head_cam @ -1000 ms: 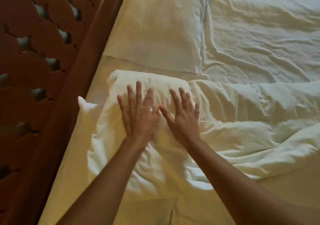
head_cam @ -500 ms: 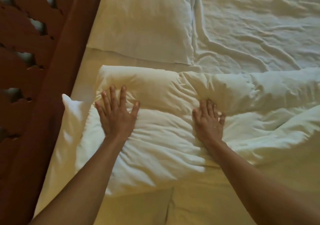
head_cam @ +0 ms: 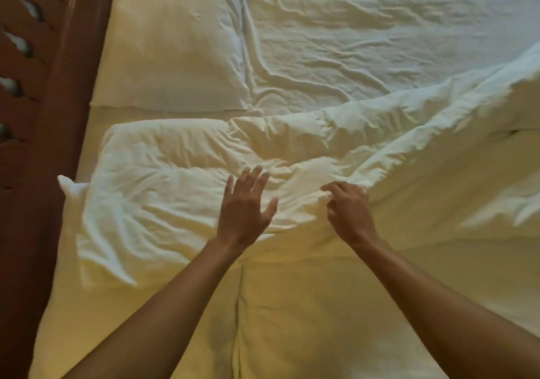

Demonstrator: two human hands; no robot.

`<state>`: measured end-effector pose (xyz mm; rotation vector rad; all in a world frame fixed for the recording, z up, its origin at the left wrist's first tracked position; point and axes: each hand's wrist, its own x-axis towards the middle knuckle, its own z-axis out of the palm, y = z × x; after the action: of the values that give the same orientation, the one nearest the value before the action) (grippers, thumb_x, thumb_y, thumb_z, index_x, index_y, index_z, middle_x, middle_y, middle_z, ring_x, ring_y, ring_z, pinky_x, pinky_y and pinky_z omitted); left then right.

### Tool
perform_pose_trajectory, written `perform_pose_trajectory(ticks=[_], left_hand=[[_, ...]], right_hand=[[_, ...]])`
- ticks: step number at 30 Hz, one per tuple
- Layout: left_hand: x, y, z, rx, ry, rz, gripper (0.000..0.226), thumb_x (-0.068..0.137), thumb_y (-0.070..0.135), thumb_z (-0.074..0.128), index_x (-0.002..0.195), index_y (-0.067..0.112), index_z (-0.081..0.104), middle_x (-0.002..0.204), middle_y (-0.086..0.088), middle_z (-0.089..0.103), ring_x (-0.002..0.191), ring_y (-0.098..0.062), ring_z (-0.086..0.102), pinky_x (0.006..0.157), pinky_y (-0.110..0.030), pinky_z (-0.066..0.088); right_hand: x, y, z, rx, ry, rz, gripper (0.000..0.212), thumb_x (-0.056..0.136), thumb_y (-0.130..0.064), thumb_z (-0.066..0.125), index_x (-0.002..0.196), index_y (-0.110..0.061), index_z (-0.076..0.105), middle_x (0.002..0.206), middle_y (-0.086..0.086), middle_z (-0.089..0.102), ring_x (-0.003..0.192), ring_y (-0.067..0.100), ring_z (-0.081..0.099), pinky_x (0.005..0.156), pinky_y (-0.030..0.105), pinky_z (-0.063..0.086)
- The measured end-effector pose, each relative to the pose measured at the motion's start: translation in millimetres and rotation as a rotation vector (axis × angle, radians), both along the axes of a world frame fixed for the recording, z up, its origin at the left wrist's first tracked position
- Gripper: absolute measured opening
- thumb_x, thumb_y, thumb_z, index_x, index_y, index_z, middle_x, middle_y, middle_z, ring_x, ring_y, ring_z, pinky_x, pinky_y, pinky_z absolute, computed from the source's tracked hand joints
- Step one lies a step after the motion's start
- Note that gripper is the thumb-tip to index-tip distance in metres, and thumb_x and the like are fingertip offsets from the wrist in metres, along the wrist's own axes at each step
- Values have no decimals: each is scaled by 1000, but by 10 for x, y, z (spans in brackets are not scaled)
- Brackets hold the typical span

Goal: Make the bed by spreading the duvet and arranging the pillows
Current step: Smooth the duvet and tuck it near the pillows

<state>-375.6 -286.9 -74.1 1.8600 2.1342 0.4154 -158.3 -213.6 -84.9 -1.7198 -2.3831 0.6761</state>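
Observation:
A white pillow (head_cam: 175, 42) lies flat at the head of the bed, far side. Nearer to me, the white duvet (head_cam: 163, 188) lies rumpled across the bed, its near edge running from left to right. My left hand (head_cam: 244, 209) hovers flat over the duvet's near edge with the fingers spread and holds nothing. My right hand (head_cam: 349, 212) is curled with its fingertips pinching the duvet's edge, which rises in a fold toward the right. A small white corner (head_cam: 68, 184) pokes out beside the headboard.
A dark wooden carved headboard (head_cam: 43, 115) runs down the left side. The wrinkled white bottom sheet (head_cam: 365, 45) is bare at the far right. The bed's cover (head_cam: 292, 320) hangs down toward me with a vertical seam.
Both hands slid right along the duvet. The left hand lifted off the puffy part; the right hand went from pressing flat to pinching the edge. The duvet's right part now lifts.

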Motion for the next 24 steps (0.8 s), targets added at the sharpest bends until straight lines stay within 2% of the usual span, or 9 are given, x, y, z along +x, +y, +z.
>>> perform_pose_trajectory(ticks=[3,6,9,11,15,17,19,21,24], left_hand=[[658,96,-116,-72,19,-121,73,87,61,45,144,15,48,150,-6,46,141,-28,39,114,-55,31],[1160,227,-274,-123,110,-166,86,82,65,58,149,15,40,156,-6,39,147,-27,30,119,-55,22],[1397,384,-481,-243,184,-107,103,80,63,65,158,18,16,165,-4,14,153,-24,7,122,-53,6],[1423,441,-622,-352,203,-60,108,83,55,68,158,21,-1,166,-1,0,153,-21,-3,123,-51,1],[1493,411,-875,-397,239,-19,91,91,14,60,158,21,1,167,2,1,153,-20,1,123,-47,7],[1529,370,-940,-368,296,-36,87,89,6,56,158,20,6,166,1,2,153,-21,0,123,-49,7],[1548,274,-1032,-280,350,-46,84,86,-2,49,158,18,10,166,-1,5,153,-23,1,123,-51,4],[1541,156,-1118,-151,390,-71,81,82,-8,34,158,14,16,165,-5,11,153,-25,5,122,-54,4],[1516,31,-1186,-23,451,-160,82,76,-9,16,156,6,21,163,-12,16,152,-29,11,121,-57,12]], right_hand=[[534,112,-20,45,-117,66,59,71,3,57,126,-19,60,137,6,55,128,29,46,108,44,31],[946,412,-180,156,-291,250,82,67,2,60,144,-22,41,156,7,31,143,31,26,117,54,20],[1173,821,-358,128,-460,391,99,78,-11,70,156,-27,10,165,6,4,152,30,1,119,60,-1],[1204,1070,-489,70,-558,497,104,80,-22,76,156,-29,4,165,5,0,153,27,-5,115,61,-11],[1246,1385,-824,74,-502,611,90,76,-23,79,150,-31,28,156,3,27,148,24,21,116,59,-10],[1297,1443,-928,147,-395,597,74,75,-18,77,141,-30,45,146,4,45,139,26,40,119,56,8],[1392,1371,-1005,185,-270,526,58,76,-9,69,130,-27,59,128,6,64,116,29,60,103,44,35],[1539,1175,-1045,209,-151,441,57,74,-3,62,126,-26,66,115,9,72,101,31,67,88,40,42],[1802,738,-1100,255,-39,331,68,72,0,55,134,-25,60,126,6,68,111,25,66,83,38,43]])
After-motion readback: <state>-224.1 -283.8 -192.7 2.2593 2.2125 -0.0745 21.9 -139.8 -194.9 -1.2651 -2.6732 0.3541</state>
